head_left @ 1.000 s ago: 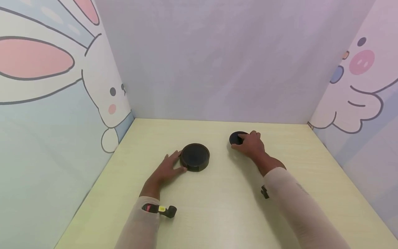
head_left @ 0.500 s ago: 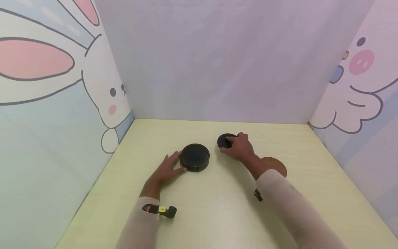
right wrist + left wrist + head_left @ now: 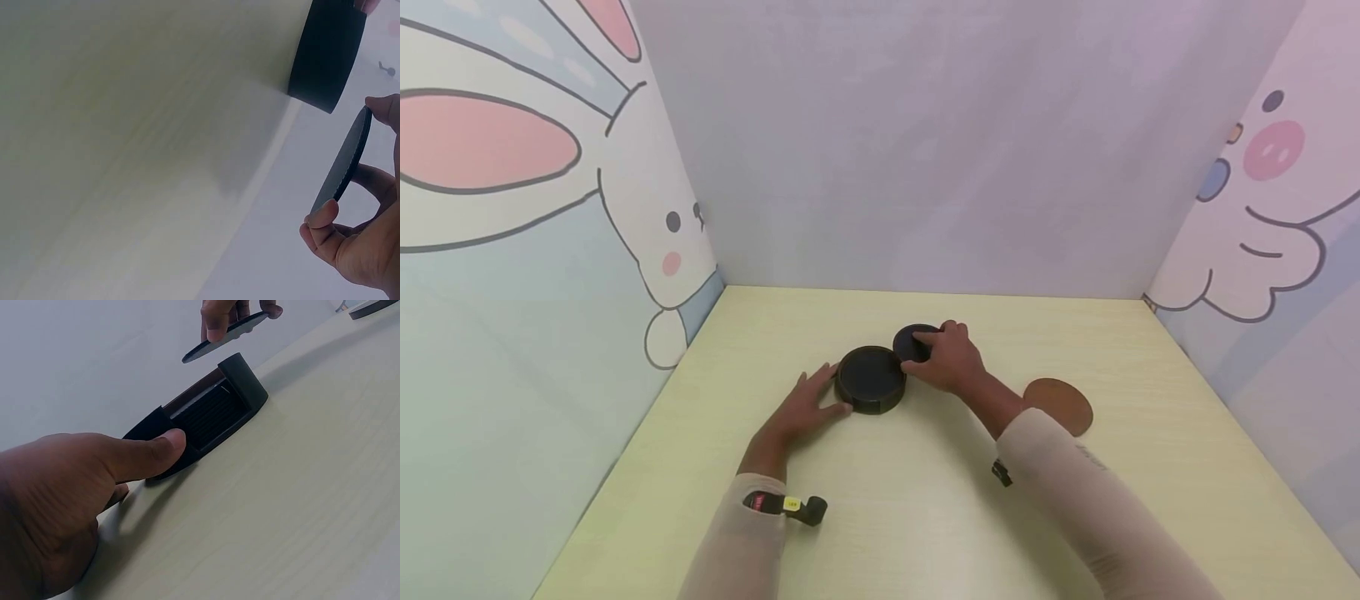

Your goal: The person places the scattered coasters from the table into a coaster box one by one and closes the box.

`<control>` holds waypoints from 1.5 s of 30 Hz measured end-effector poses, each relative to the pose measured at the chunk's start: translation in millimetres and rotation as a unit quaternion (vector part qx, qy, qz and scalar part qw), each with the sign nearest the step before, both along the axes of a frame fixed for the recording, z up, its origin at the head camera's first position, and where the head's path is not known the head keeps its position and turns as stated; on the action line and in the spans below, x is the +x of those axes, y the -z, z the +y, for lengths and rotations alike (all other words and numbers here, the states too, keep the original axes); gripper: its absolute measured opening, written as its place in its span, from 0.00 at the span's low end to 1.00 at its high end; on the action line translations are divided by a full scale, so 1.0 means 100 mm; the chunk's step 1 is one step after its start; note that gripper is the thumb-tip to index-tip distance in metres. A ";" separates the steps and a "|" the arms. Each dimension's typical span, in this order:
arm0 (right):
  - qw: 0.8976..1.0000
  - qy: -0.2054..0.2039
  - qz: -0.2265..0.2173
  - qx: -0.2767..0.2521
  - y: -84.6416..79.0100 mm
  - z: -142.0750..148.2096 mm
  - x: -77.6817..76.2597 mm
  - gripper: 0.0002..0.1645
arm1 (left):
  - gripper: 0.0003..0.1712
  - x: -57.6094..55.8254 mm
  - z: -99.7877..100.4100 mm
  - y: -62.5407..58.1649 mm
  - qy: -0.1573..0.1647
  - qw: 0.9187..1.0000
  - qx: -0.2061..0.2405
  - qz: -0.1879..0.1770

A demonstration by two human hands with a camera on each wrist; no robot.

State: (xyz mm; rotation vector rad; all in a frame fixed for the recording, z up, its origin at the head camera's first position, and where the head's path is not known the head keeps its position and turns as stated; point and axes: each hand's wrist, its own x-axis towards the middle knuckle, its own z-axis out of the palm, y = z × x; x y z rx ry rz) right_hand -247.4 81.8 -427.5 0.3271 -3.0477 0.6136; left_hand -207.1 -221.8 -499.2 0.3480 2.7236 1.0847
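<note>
A black round coaster holder with a notch in its front wall stands on the table; in the left wrist view, stacked dark coasters show through the notch. My left hand holds its left side, thumb at the front by the notch. My right hand pinches a thin black round coaster by the rim. This coaster is tilted in the air, just behind and right of the holder, and a gap shows between the two in both wrist views.
A brown oval-looking disc lies flat on the pale wooden table, to the right near the right forearm. A grey back wall and side walls with cartoon animals enclose the table.
My right hand has carried the black coaster leftward to the holder, and the brown disc has come out fully from behind the right arm. The left hand and the holder have stayed put.
</note>
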 end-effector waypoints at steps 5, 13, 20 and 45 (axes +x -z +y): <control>1.000 -0.008 -0.002 0.002 -0.03 -0.14 0.03 0.43 | 0.54 0.01 0.00 -0.02 -0.006 1.000 -0.002 -0.010; 1.000 -0.026 -0.007 0.009 -0.03 -0.38 0.10 0.42 | 0.53 0.00 0.00 0.00 -0.005 1.000 -0.004 -0.007; 0.999 -0.053 -0.002 0.008 -0.03 -0.53 0.14 0.41 | 0.52 0.00 0.00 0.01 -0.008 1.000 -0.008 -0.007; 0.991 -0.122 0.022 0.053 0.07 -0.68 0.19 0.46 | 0.52 0.00 -0.01 0.00 -0.011 1.000 -0.011 -0.006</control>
